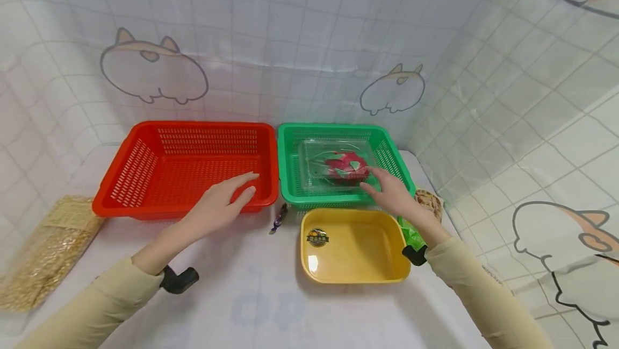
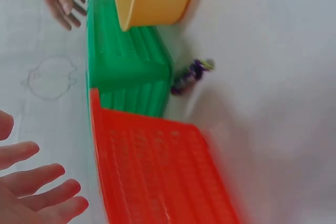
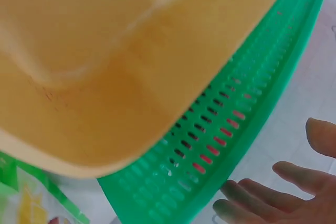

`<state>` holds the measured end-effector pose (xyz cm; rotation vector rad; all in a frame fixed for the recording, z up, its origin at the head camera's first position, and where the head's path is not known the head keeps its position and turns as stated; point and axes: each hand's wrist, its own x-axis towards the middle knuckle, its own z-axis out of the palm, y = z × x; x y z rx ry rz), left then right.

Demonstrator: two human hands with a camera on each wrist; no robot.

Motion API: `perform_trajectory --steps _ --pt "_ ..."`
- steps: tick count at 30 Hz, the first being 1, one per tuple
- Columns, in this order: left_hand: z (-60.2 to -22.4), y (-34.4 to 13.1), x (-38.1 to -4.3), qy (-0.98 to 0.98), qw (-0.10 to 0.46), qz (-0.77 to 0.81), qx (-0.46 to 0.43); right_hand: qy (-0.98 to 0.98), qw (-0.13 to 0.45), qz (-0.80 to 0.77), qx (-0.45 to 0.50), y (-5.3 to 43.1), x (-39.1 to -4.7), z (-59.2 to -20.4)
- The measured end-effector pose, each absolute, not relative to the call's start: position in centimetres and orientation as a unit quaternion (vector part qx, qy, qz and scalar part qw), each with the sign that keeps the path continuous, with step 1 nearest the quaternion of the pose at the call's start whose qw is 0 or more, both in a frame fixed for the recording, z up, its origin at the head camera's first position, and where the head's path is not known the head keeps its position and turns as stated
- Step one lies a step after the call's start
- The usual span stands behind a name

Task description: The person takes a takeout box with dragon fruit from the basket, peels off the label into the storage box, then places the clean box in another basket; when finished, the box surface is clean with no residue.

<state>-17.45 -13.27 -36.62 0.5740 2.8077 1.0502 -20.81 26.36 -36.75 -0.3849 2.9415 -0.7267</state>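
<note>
My left hand [image 1: 223, 204] hovers over the front right corner of the red basket [image 1: 273, 134], fingers spread and holding nothing. In the left wrist view its fingers [image 2: 44, 177] are apart from the basket's wall. My right hand [image 1: 394, 194] hangs above the front right part of the green basket [image 1: 285, 177], with relaxed, parted fingers. Inside that basket lie a clear plastic box [image 1: 314, 163] and a pink dragon fruit [image 1: 345, 163] with green scales; whether the fruit is in the box is hard to tell. The right fingertips are near the fruit; contact cannot be made out.
A yellow tub [image 1: 358, 247] stands before the green basket. A small purple wrapped candy [image 1: 278, 218] lies between the baskets' front ends. The bag of pale kernels [image 1: 53, 247] is at far left. A green packet [image 1: 411, 233] and a brown-patterned packet [image 1: 429, 203] lie at right.
</note>
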Motion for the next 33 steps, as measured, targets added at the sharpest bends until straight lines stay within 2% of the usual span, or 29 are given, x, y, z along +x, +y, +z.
perform_trajectory --steps 10,20,25,33 --pt "-37.9 -19.1 -13.3 0.940 -0.028 0.307 0.149 0.956 -0.026 -0.250 -0.150 25.6 -16.8 -37.4" --pt "-39.0 -23.3 -11.5 0.958 -0.107 0.239 0.116 0.969 -0.078 -0.193 -0.136 26.1 -13.7 -38.1" --pt "-39.2 -24.3 -10.9 0.971 -0.107 0.195 0.090 0.976 -0.092 -0.146 -0.132 26.1 -12.8 -38.3" --pt "-39.4 -24.9 -10.6 0.981 -0.101 0.151 0.064 0.983 -0.069 -0.120 -0.117 25.7 -12.7 -38.8"
